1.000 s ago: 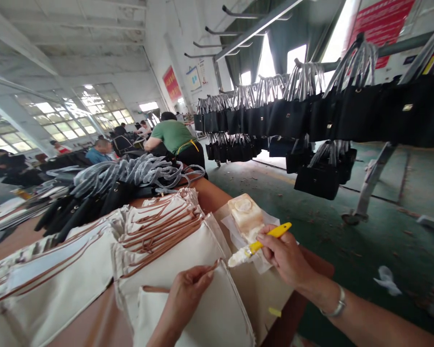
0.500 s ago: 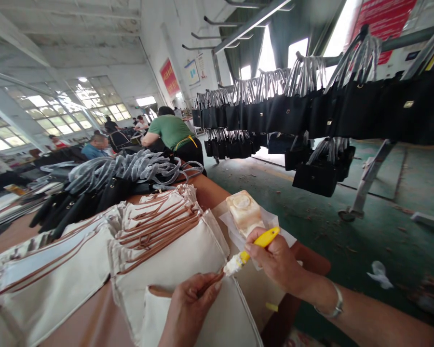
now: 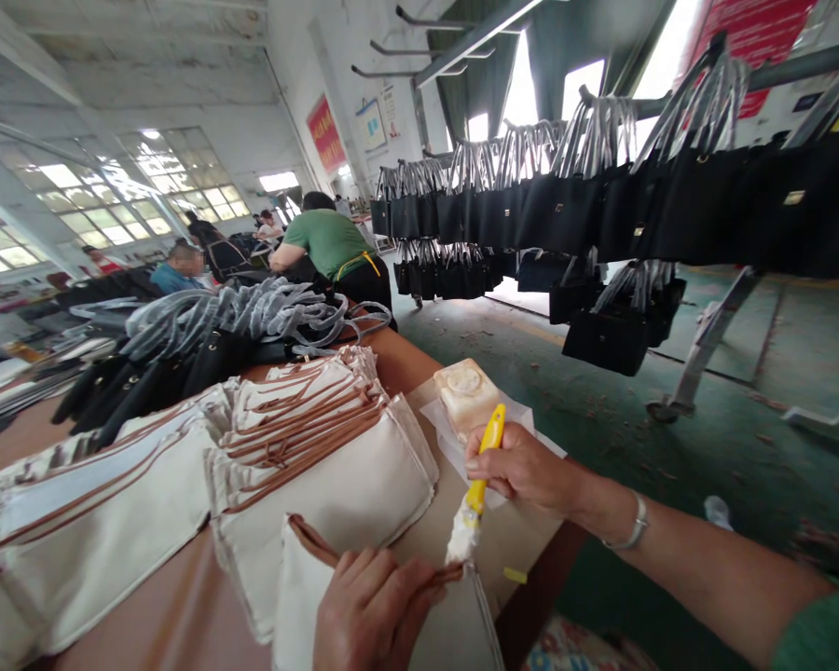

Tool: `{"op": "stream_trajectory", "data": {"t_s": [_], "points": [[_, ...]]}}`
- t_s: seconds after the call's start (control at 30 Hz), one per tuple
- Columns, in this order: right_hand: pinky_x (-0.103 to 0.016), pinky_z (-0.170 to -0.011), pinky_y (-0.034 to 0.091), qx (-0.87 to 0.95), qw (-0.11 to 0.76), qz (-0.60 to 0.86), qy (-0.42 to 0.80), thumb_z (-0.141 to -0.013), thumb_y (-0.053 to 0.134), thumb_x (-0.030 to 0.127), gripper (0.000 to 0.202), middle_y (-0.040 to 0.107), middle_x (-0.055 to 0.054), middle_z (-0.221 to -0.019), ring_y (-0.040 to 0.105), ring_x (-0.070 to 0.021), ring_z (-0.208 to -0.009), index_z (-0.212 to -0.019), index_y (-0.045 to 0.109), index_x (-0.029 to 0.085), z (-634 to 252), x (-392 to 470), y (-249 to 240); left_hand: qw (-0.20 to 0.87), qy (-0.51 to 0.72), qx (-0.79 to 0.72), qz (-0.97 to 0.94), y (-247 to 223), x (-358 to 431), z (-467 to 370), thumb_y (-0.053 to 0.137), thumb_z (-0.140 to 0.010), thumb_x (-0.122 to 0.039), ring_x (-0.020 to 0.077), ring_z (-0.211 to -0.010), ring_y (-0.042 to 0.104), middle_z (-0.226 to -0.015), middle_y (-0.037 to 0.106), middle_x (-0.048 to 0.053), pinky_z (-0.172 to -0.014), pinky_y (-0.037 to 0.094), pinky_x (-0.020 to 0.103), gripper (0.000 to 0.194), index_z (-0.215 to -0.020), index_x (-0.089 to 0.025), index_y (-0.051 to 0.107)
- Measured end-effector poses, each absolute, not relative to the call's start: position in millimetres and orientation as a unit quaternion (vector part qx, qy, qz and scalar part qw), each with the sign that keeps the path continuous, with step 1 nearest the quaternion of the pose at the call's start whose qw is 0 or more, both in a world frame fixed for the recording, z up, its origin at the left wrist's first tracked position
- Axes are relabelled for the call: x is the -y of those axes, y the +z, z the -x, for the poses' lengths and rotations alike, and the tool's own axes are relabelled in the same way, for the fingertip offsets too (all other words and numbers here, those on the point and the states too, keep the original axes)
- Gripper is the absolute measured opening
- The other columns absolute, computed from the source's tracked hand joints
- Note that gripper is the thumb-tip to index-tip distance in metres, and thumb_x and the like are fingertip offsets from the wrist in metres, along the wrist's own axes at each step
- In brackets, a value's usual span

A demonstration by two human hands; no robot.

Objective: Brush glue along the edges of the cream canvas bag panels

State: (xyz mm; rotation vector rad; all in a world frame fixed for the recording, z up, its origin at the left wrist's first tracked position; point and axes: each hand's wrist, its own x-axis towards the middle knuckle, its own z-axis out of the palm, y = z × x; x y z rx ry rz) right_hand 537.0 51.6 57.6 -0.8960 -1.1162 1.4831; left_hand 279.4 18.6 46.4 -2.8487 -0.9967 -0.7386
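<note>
My right hand (image 3: 514,466) grips a brush with a yellow handle (image 3: 490,447). Its bristles (image 3: 462,536), coated in white paste, point down and touch the brown edge near the corner of a cream fabric pouch (image 3: 300,596). Closed over that brown edge is my left hand (image 3: 374,606), its fingers pinching the pouch close to the bristles. Behind the brush stands a squarish, cream-stained container (image 3: 467,387) on a white sheet (image 3: 433,415). Left of the pouch lies a stack of similar cream pouches with brown edging (image 3: 336,475).
Black bags with wrapped handles (image 3: 230,312) are heaped on the brown table (image 3: 174,610). Racks of black bags (image 3: 566,219) stand on the right above the green floor. A person in a green top (image 3: 328,247) bends over beyond the table; other people sit farther back.
The brush has swung from a slanting to a more upright position, its bristles lower. My left hand has turned over the brown edge, and the held pouch has shifted slightly.
</note>
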Motion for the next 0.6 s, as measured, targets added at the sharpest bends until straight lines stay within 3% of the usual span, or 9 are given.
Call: {"op": "stream_trajectory", "data": {"t_s": [0.13,0.37,0.47,0.6], "points": [[-0.02,-0.036,0.009,0.437,0.528,0.369,0.628,-0.072,0.063,0.023,0.008,0.035,0.012,-0.042,0.017,-0.0047,-0.035,-0.07,0.057,0.018,-543,-56,64,-0.005,-0.232,0.325,0.917,47,-17,-279,0.059,-0.092,-0.033,0.0155,-0.06,0.059,-0.065,0.064,0.0,-0.056,0.041,0.028,0.012,-0.093,-0.027,0.069],[-0.019,-0.033,0.01,0.395,0.529,0.347,0.667,-0.07,0.066,0.02,0.008,0.036,0.011,-0.036,0.018,-0.0045,-0.031,-0.069,0.059,0.016,-537,-54,54,-0.056,-0.234,0.324,0.915,49,-25,-277,0.061,-0.09,-0.033,0.0137,-0.061,0.061,-0.068,0.065,-0.001,-0.058,0.043,0.025,0.01,-0.091,-0.028,0.07],[-0.019,-0.032,0.01,0.353,0.596,0.329,0.642,-0.074,0.063,0.023,0.01,0.034,0.012,-0.034,0.015,-0.0048,-0.029,-0.069,0.056,0.019,-550,-53,66,-0.11,-0.27,0.326,0.899,82,-32,-284,0.063,-0.089,-0.039,0.0127,-0.059,0.059,-0.063,0.062,-0.001,-0.056,0.042,0.023,0.018,-0.082,-0.024,0.069],[-0.02,-0.033,0.016,0.32,0.67,0.28,0.608,-0.077,0.062,0.026,0.024,0.036,0.01,-0.038,0.02,-0.0047,-0.031,-0.059,0.049,0.019,-572,-55,97,-0.214,-0.316,0.335,0.861,149,-40,-278,0.056,-0.085,-0.061,0.0122,-0.054,0.053,-0.059,0.056,0.0,-0.05,0.04,0.023,0.045,-0.069,-0.02,0.065]]}}
